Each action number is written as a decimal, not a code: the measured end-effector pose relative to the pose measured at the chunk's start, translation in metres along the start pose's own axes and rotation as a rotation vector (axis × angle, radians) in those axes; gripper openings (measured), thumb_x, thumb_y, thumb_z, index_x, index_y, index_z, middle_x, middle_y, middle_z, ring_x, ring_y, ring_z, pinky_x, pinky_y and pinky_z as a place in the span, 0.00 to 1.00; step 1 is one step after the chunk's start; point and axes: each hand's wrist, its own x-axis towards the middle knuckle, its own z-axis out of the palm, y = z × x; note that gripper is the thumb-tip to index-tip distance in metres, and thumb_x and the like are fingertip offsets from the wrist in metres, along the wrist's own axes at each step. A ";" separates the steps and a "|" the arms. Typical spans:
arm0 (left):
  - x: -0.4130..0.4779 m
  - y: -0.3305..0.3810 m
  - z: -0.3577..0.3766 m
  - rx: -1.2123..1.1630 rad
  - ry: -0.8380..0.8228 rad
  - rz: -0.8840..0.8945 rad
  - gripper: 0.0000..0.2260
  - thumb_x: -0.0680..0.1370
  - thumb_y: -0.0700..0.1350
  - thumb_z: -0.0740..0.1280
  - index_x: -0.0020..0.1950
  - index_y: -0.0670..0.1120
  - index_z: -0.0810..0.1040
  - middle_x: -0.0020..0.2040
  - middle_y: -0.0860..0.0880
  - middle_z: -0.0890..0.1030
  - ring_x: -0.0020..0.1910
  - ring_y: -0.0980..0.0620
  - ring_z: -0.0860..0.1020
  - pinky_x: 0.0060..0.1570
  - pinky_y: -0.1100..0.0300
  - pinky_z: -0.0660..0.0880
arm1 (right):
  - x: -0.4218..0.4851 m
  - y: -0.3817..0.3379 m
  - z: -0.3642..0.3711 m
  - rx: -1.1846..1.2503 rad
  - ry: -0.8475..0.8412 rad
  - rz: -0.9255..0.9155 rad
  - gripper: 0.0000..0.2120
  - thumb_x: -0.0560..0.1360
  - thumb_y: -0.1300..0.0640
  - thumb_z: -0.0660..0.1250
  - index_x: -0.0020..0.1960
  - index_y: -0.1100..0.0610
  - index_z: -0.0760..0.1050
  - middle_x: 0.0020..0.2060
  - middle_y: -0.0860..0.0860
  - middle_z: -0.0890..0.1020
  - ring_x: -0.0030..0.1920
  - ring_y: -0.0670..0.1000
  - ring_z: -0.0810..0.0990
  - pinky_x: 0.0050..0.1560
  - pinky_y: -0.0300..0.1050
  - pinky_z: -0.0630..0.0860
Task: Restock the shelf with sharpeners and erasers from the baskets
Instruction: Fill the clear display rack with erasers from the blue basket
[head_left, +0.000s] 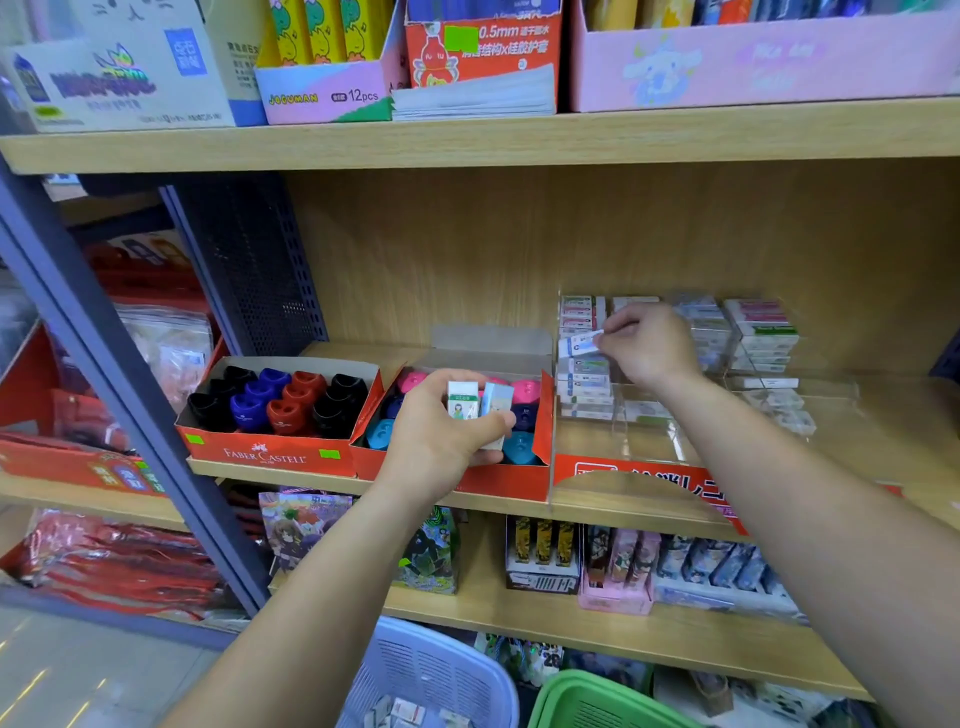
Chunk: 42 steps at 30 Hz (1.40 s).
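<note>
Right now the right hand (644, 345) pinches one eraser (581, 344) over the leftmost stack (584, 384) in the clear tray (675, 431), right of centre. The left hand (441, 426) grips spare erasers (475, 408) mid-frame. It would go best laid flat, label outward, edges squared with the stack beneath.

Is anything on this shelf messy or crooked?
A little. In the clear tray, a few loose erasers lie jumbled at the front right, unlike the neat stacks behind them. The eraser pinched by the right hand is tilted, but it seems only on its way in.
</note>
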 end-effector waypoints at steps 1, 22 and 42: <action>0.000 0.000 0.000 -0.005 0.002 0.001 0.17 0.73 0.35 0.77 0.57 0.47 0.77 0.49 0.44 0.82 0.42 0.52 0.85 0.37 0.58 0.83 | -0.001 0.000 0.002 -0.036 0.011 -0.028 0.04 0.74 0.61 0.74 0.50 0.58 0.83 0.44 0.51 0.84 0.48 0.51 0.83 0.50 0.42 0.77; -0.022 0.017 0.017 0.020 -0.147 0.077 0.19 0.72 0.35 0.78 0.59 0.47 0.78 0.53 0.41 0.83 0.48 0.45 0.86 0.39 0.55 0.84 | -0.090 -0.053 -0.036 0.286 -0.565 -0.303 0.06 0.78 0.59 0.71 0.50 0.51 0.85 0.41 0.47 0.85 0.42 0.48 0.82 0.47 0.48 0.79; -0.038 0.016 0.025 -0.006 -0.143 0.123 0.09 0.77 0.38 0.74 0.55 0.42 0.78 0.45 0.41 0.86 0.39 0.43 0.87 0.31 0.58 0.80 | -0.116 -0.032 -0.045 0.692 -0.486 -0.089 0.11 0.77 0.68 0.69 0.57 0.56 0.80 0.44 0.54 0.85 0.42 0.50 0.83 0.44 0.45 0.80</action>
